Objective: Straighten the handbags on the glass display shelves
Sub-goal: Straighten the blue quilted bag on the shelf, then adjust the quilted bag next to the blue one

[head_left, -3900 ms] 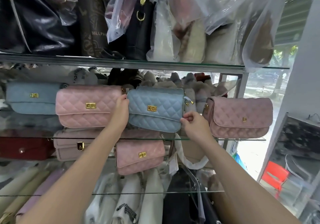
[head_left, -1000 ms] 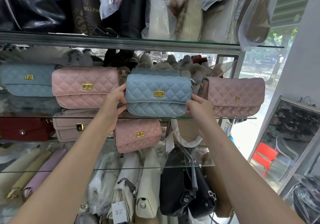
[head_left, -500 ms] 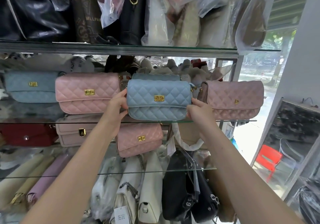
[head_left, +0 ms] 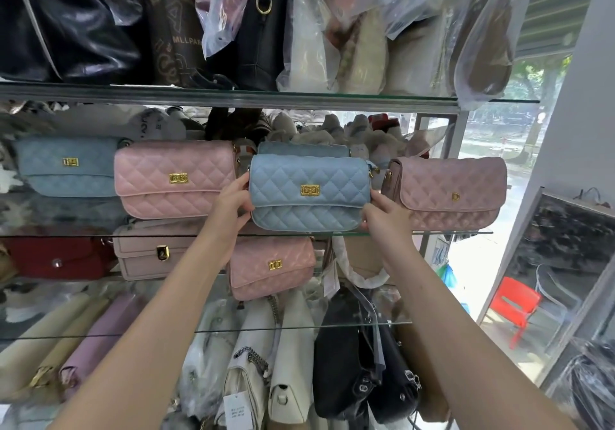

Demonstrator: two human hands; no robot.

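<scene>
Head camera: the blue quilted handbag (head_left: 309, 193) sits upright on the middle glass shelf (head_left: 449, 232), clasp facing out. The left grip (head_left: 233, 201) curls round its 9 o'clock end and the right grip (head_left: 382, 216) pinches its 3 o'clock end. Just beside it are a pink handbag (head_left: 173, 180) at 9 o'clock and a mauve handbag (head_left: 446, 193) at 3 o'clock.
</scene>
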